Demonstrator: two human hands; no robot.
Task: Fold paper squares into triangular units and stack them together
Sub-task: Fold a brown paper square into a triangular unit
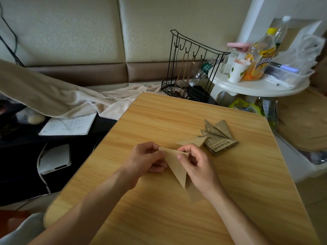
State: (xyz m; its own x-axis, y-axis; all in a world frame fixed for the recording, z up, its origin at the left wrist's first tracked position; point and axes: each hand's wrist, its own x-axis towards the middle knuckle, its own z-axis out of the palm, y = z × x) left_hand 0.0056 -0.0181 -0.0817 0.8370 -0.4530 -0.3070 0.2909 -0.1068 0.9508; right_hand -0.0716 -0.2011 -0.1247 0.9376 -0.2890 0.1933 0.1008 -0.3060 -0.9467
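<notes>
Paper triangle: plain brown, folded, held above wooden table, point toward the person. Left hand pinches its top left corner; right hand pinches top right edge. Stack: newsprint-patterned folded units, on table just beyond right hand.

arms: two, bare, no sleeves | left hand | right hand: no rings
</notes>
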